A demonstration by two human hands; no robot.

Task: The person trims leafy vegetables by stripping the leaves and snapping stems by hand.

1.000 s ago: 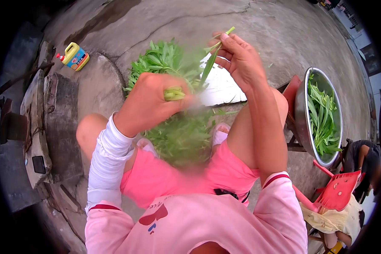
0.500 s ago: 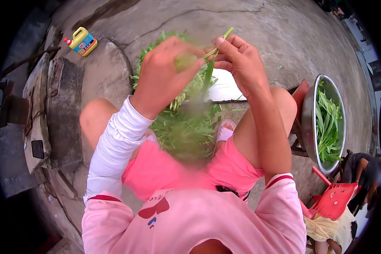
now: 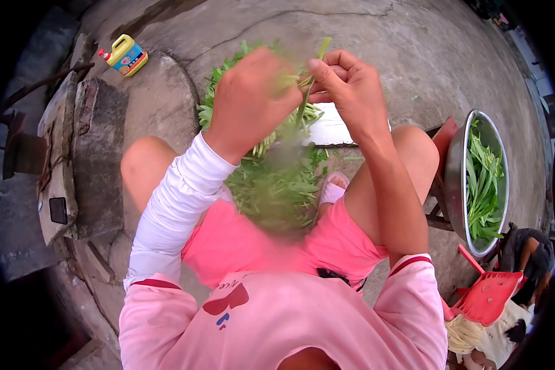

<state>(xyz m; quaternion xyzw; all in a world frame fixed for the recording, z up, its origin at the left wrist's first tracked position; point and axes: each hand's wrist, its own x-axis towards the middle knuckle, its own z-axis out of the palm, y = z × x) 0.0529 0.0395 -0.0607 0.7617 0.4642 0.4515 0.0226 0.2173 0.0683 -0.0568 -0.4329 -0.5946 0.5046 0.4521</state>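
Note:
My right hand (image 3: 354,89) pinches a green stem (image 3: 324,47) between thumb and fingers; its cut-looking end sticks up above the fingertips. My left hand (image 3: 253,102), blurred by motion, is closed on stems of the same leafy greens close beside it. A long leaf (image 3: 303,106) hangs from between the hands. Below, a loose pile of leafy greens (image 3: 283,185) lies on the ground between my feet, partly smeared by a green blur. More greens lie behind my left hand. Next to them is a flat white board (image 3: 332,128).
On the right, a metal basin (image 3: 504,179) holds long green leaves. A red chair (image 3: 490,299) and another person (image 3: 527,246) are at lower right. A yellow jug (image 3: 126,57) stands at upper left. A phone (image 3: 58,210) lies on a stone ledge (image 3: 98,185).
My left hand has shifted slightly up and right, nearer my right hand. The stem in my right hand now stands more upright. The whole view has shifted a little.

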